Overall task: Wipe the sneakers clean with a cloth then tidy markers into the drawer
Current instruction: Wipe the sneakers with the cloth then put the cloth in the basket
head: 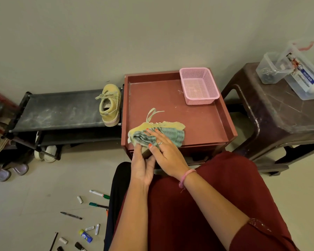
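Sneaker [172,125]: yellow, laid on its side on the front part of the red cabinet [203,122] top, toe to the left, laces [153,113] trailing up and back. Most of its near side is covered by the cloth.

Cloth [172,135]: green, striped, spread over the sneaker and pressed against it.

Right hand [163,151]: laid flat on the cloth, fingers straight and spread, palm down. A ring is worn on one finger and a pink band [186,177] at the wrist.

Left hand [142,164]: palm turned up, held under the sneaker's near left end at the cabinet's front edge. The fingertips are hidden by the sneaker and cloth, so it cannot be told whether they are curled round it. The two hands are close together, touching at the thumbs.

Second sneaker [110,105]: same yellow, set upright on the right end of the black rack [62,109], just beside the cabinet.

Basket [198,86]: pink, mesh, at the back right corner of the cabinet top.

Markers [99,194]: scattered on the floor at lower left, mixed with pens, caps and a blue and yellow tube [86,236]; well apart from the cabinet.

Stool [272,113]: dark brown plastic, right of the cabinet, bearing two clear boxes [272,68].

Other shoes [47,153]: kept on the lower tier of the rack and on the floor at far left.
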### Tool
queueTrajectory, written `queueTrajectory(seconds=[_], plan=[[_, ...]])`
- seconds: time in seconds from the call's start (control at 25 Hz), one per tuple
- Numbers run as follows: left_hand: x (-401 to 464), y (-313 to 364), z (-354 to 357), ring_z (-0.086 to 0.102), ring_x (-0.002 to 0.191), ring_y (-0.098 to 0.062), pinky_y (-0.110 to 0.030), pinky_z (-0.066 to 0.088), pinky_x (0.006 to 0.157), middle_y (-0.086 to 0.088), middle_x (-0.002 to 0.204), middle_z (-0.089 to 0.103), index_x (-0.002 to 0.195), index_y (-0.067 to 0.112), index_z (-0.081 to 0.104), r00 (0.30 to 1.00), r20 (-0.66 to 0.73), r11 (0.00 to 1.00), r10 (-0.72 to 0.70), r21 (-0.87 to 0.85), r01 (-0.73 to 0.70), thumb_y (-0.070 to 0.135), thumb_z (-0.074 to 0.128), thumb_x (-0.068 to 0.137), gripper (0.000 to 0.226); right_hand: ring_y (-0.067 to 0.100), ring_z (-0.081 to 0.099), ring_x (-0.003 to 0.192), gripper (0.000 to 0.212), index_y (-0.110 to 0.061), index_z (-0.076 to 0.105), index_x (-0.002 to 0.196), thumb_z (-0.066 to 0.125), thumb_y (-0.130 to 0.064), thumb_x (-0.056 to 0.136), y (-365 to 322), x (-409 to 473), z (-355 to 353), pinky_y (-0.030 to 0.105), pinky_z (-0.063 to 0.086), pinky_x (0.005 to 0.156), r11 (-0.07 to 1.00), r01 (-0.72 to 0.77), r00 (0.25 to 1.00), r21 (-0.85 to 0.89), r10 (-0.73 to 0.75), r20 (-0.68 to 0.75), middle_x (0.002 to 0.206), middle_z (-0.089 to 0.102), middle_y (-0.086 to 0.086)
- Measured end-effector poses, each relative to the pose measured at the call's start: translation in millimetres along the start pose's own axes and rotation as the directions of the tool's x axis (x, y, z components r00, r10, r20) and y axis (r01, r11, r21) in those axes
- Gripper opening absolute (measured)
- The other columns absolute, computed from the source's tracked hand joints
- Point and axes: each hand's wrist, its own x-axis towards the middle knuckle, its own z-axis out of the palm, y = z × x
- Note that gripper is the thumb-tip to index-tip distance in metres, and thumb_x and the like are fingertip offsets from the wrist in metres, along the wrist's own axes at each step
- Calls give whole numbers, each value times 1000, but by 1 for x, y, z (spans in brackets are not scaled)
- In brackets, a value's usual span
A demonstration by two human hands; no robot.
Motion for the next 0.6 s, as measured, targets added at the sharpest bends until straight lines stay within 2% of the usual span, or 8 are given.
queueTrajectory(seconds=[0.08,0.12,0.24,0.32,0.4,0.48,0.56,0.6], plan=[[3,-1,0,63,112,-22,-33,59,82,-16,127,62,131,6,53,1000,1,999,-3,-46,3,28,62,81,55,-11,13,138,38,-6,66,105,38,-32,100,9,13,-5,31,21,115,997,-58,998,-47,59,15,145,31,-28],[6,-1,-1,63,112,-23,-34,59,81,-18,127,62,132,5,52,1000,5,998,-7,-65,8,25,61,83,54,-8,16,138,41,-3,66,94,39,-33,100,13,19,-8,31,22,115,995,-73,997,-74,75,18,146,33,-25],[15,1,-3,64,109,-26,-41,57,89,-19,122,64,127,5,53,998,66,1000,-7,-24,9,18,56,86,44,8,29,138,37,-4,65,107,39,-28,99,24,40,-18,34,24,114,974,-143,990,-174,137,-44,144,43,-10],[22,1,-3,63,111,-28,-45,52,95,-20,121,64,127,5,52,993,117,999,-7,40,3,13,52,89,39,19,42,130,29,-10,65,92,40,-25,97,23,59,-21,37,32,108,943,-283,957,-174,266,-116,134,54,-3],[30,0,-4,60,113,-29,-44,52,96,-20,123,61,132,5,49,991,134,996,-11,91,-1,8,47,95,37,25,46,124,25,-21,57,81,39,-29,96,10,72,-18,41,35,106,911,-411,905,-31,404,-134,122,57,-1],[37,0,-6,61,108,-25,-39,55,90,-16,118,64,133,7,50,991,132,992,-5,124,-12,10,46,97,36,18,37,134,28,-19,61,92,38,-33,96,-3,66,-4,41,27,113,941,-335,935,59,339,-105,138,50,-5],[39,2,-8,64,107,-24,-37,55,88,-13,117,66,132,12,53,987,160,993,-13,119,-6,16,49,97,35,3,16,142,29,-21,63,113,38,-29,99,-18,41,13,33,12,118,987,-163,984,4,163,-66,151,33,-14],[39,3,-10,64,107,-25,-36,55,88,-13,120,66,133,12,52,983,180,994,-16,113,-5,16,49,97,36,-2,9,141,33,-26,55,128,39,-26,99,-24,30,17,30,7,118,995,-97,994,-28,96,-52,152,27,-16]])
